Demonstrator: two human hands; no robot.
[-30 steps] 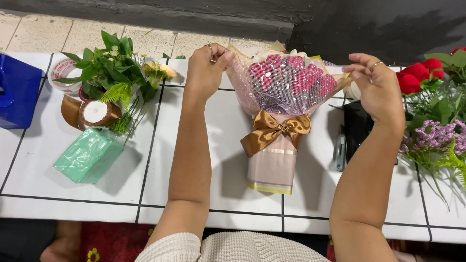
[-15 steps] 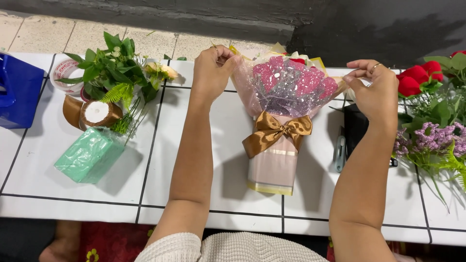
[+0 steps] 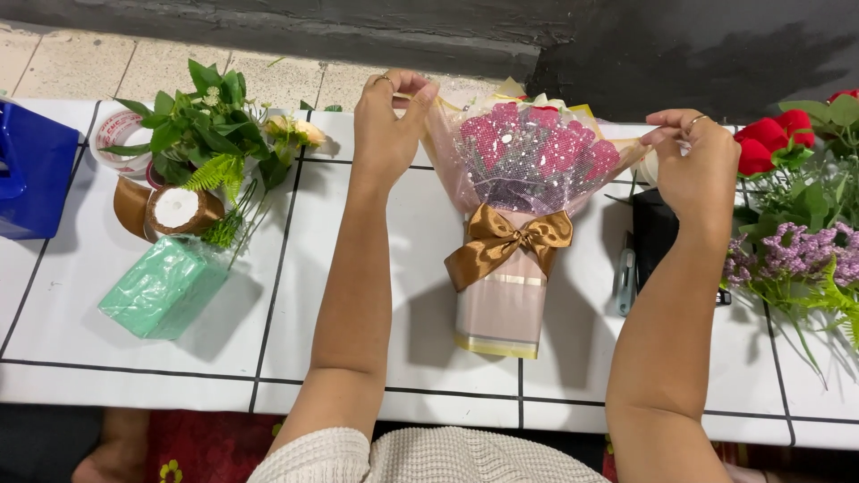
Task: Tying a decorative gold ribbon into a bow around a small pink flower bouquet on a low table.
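Observation:
A bouquet (image 3: 528,170) of pink flowers lies on the white tiled table (image 3: 412,295), covered in clear netted wrap. A gold bow (image 3: 501,246) ties it above a pale pink paper base (image 3: 501,309). My left hand (image 3: 386,125) pinches the wrap's upper left edge. My right hand (image 3: 693,165) pinches the wrap's right edge, beside the red roses (image 3: 774,139).
Left of the bouquet lie green foliage with a cream flower (image 3: 210,134), a gold ribbon roll (image 3: 165,210), a tape roll (image 3: 112,134), a green foam block (image 3: 161,291) and a blue bag (image 3: 31,165). At the right lie purple flowers (image 3: 792,255), a black object (image 3: 653,233) and scissors (image 3: 624,277).
Both hands have shifted slightly along the wrap's edge, the left hand pinching higher and the right hand closing more tightly. The bouquet stays in place.

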